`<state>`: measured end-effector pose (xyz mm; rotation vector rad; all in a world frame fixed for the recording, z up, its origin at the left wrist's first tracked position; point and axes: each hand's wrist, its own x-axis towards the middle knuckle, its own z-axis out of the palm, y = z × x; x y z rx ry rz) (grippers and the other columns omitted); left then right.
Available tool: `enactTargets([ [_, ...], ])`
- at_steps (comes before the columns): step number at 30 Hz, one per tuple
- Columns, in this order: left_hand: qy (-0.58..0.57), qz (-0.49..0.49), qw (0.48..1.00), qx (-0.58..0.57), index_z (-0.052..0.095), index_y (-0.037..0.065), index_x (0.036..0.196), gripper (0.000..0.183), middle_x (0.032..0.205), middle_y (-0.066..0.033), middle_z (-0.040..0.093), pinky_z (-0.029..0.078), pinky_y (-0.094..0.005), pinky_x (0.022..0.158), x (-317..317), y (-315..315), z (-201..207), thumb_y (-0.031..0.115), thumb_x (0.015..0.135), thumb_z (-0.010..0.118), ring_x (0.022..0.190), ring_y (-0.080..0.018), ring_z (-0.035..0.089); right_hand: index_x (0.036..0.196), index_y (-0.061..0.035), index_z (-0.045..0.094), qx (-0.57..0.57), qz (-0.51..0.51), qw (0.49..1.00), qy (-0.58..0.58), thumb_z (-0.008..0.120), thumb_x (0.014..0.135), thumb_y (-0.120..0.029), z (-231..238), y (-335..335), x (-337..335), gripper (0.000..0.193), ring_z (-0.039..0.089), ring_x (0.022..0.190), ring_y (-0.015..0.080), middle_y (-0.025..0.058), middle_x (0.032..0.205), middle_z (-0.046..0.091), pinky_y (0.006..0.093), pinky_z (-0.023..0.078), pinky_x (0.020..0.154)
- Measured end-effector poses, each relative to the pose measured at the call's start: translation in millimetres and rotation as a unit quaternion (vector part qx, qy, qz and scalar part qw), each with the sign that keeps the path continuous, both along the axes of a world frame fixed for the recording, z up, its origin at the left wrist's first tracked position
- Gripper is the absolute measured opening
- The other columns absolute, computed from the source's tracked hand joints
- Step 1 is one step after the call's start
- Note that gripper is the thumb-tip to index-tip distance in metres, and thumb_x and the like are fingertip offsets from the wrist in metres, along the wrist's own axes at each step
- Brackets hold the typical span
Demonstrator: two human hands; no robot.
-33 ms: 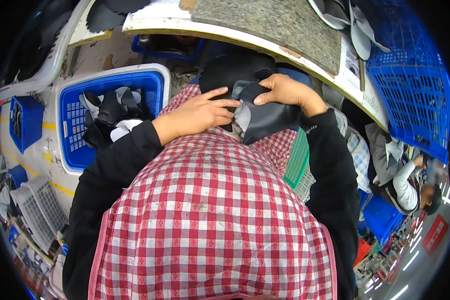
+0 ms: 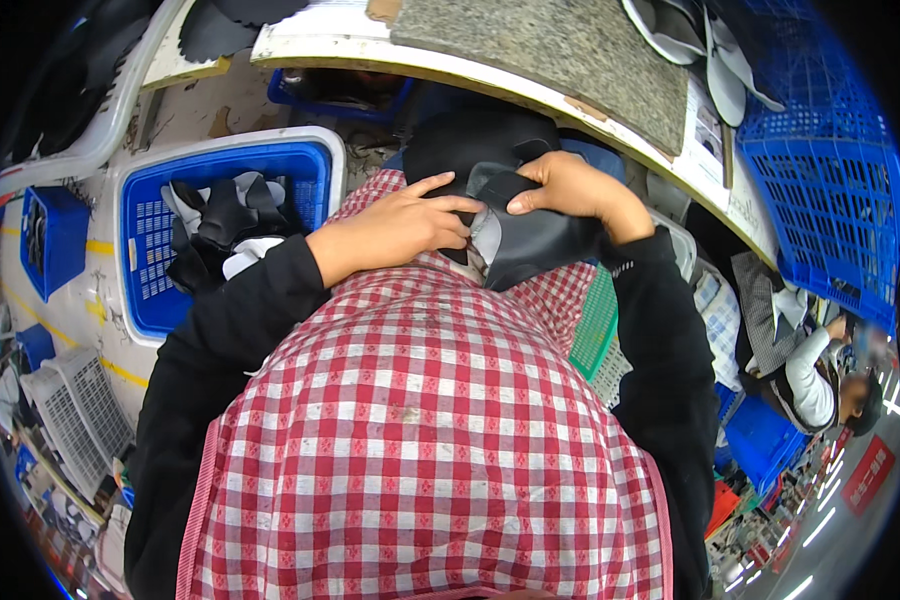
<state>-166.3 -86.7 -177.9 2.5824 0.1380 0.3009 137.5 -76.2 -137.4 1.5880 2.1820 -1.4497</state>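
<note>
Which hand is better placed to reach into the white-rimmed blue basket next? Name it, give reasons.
Likely the left hand: it is nearer the blue basket, its sleeve overlapping it in view, whereas the right hand has its thumb on the black piece.

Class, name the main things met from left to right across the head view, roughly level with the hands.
Small blue bin, blue basket, left hand, right hand, large blue crate.

The view has moved just a little, so the table and blue bin sit a tiny bit further right, while the right hand sits slightly lower.
</note>
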Motion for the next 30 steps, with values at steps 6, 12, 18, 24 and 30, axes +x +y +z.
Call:
enactTargets([
  [6,-0.098,0.242,0.79,-0.555,0.072,0.004,0.119,0.029,0.103,-0.0021,0.07,0.052,-0.0303,0.09,18,49,27,0.023,0.097,0.075,0.099,-0.0123,0.065,0.101,-0.0125,0.079,0.175,0.01,0.982,-0.073,0.084,0.08,-0.037,36,-31,-20,0.032,0.07,0.084,0.0379,0.0168,0.086,0.072,0.0448,0.053,0.073],
  [12,-0.058,0.085,0.893,-0.437,0.073,-0.002,0.114,0.028,0.09,-0.0067,0.072,0.053,-0.0318,0.084,69,55,11,0.023,0.103,0.068,0.088,-0.0122,0.066,0.093,-0.0168,0.079,0.283,0.043,0.953,-0.095,0.081,0.081,-0.041,48,-47,-30,0.028,0.072,0.077,0.0335,0.0099,0.075,0.071,0.0457,0.054,0.067],
  [18,0.153,0.099,0.946,-0.267,0.072,-0.001,0.087,0.029,0.064,-0.0089,0.062,0.047,-0.0386,0.063,96,67,27,0.024,0.101,0.068,0.065,-0.0154,0.061,0.072,-0.016,0.071,0.443,0.112,0.872,-0.176,0.071,0.073,-0.021,62,-82,-82,0.005,0.068,0.074,0.0181,-0.0021,0.07,0.063,0.0342,0.049,0.067],
  [24,0.084,0.188,0.818,-0.536,0.077,-0.002,0.096,0.037,0.073,-0.0073,0.07,0.056,-0.0317,0.067,62,62,57,0.034,0.1,0.071,0.074,-0.0148,0.071,0.076,-0.0168,0.074,0.476,-0.046,0.866,-0.149,0.082,0.065,-0.028,60,-85,-67,0.017,0.06,0.09,0.0204,-0.0015,0.078,0.06,0.0389,0.043,0.081],
  [30,-0.03,0.224,0.797,-0.561,0.077,0.0,0.119,0.027,0.105,-0.01,0.079,0.058,-0.0294,0.092,20,35,39,0.002,0.092,0.078,0.1,-0.0143,0.074,0.087,-0.0125,0.077,0.391,-0.081,0.915,-0.059,0.088,0.07,-0.025,61,-79,-44,0.023,0.064,0.086,0.0229,0.0007,0.08,0.069,0.0384,0.042,0.083],
])
